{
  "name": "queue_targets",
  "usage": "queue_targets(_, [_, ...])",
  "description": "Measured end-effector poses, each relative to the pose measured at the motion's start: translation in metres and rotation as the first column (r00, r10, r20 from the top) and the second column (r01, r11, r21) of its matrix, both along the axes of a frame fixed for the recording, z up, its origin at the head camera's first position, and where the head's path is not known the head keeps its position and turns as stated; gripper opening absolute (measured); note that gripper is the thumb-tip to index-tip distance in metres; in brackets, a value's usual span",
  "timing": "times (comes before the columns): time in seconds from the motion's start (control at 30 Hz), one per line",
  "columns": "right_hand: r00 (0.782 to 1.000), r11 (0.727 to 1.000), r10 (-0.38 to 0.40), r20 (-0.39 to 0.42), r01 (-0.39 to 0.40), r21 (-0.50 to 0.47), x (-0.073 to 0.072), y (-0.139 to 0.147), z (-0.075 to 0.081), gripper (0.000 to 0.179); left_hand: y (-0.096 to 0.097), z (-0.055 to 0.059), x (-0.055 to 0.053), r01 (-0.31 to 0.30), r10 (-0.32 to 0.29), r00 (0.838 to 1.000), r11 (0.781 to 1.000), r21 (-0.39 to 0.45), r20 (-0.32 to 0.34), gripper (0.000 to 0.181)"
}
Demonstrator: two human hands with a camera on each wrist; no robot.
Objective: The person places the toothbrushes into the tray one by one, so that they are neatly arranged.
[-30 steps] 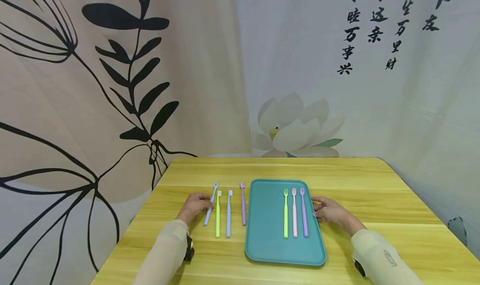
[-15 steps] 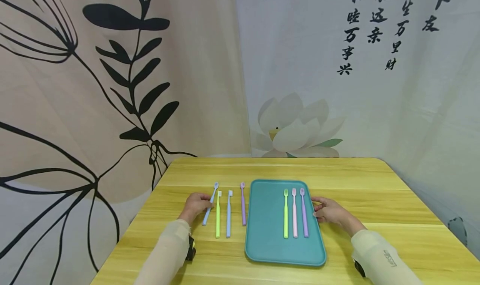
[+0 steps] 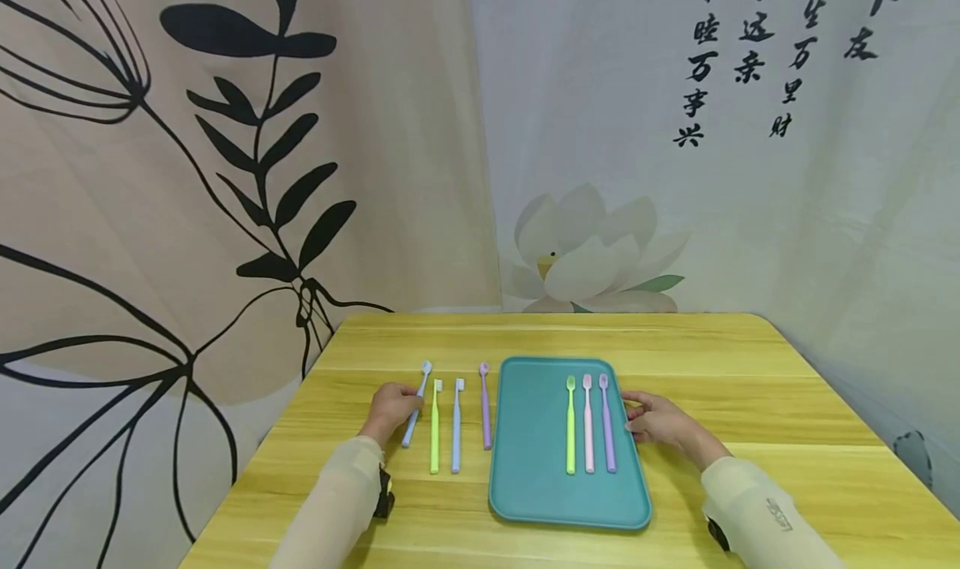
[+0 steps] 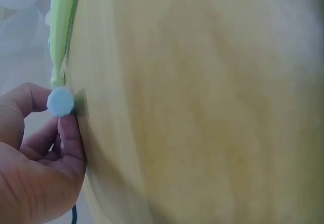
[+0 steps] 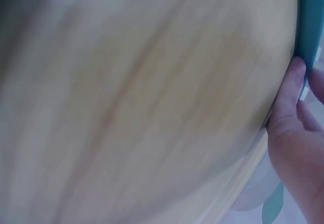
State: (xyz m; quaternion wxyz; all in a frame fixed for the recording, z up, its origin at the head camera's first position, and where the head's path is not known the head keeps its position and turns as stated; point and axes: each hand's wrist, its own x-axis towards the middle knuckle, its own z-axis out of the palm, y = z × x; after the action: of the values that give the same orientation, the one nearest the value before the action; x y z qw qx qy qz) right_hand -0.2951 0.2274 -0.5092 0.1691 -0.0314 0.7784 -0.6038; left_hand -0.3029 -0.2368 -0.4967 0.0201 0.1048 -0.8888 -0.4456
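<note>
My left hand [image 3: 392, 409] pinches a light blue toothbrush [image 3: 411, 429] at the left of the group, between thumb and fingers. It slants, head up and to the right; in the left wrist view the blue toothbrush's [image 4: 61, 102] round handle end faces the camera. Just right of it lie a green toothbrush [image 3: 435, 431], another blue toothbrush [image 3: 456, 431] and a purple toothbrush [image 3: 485, 411]. With its fingertips at the right rim of a teal tray [image 3: 525, 494], my right hand [image 3: 663, 421] touches the edge, as the right wrist view also shows the tray [image 5: 309, 26].
On the tray's right half lie a green toothbrush [image 3: 571, 431], a pink toothbrush [image 3: 588, 431] and a purple toothbrush [image 3: 607, 431], side by side with heads away from me. All stand on a wooden table [image 3: 712, 361] before a printed curtain [image 3: 420, 136].
My left hand has shifted the slanted blue toothbrush slightly to the left, away from the green one. The right hand and the tray have stayed put.
</note>
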Motion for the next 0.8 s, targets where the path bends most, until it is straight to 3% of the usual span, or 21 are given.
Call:
queue_targets(0.4, [1.000,1.000,0.006,0.000,-0.006,0.009,0.000,0.001,0.002,0.064,-0.001,0.009,-0.001,-0.026,0.022,0.999,0.990,0.140,0.030,0.037])
queue_targets(0.57, [1.000,1.000,0.004,0.001,-0.004,0.010,0.000,0.001,0.002,0.064,0.002,0.013,-0.004,-0.062,0.064,0.998,0.984,0.169,-0.004,0.037])
queue_targets(0.8, [1.000,1.000,0.001,0.000,-0.001,0.005,0.001,0.001,0.001,0.065,0.015,0.019,-0.008,-0.094,0.121,0.990,0.954,0.283,-0.079,0.036])
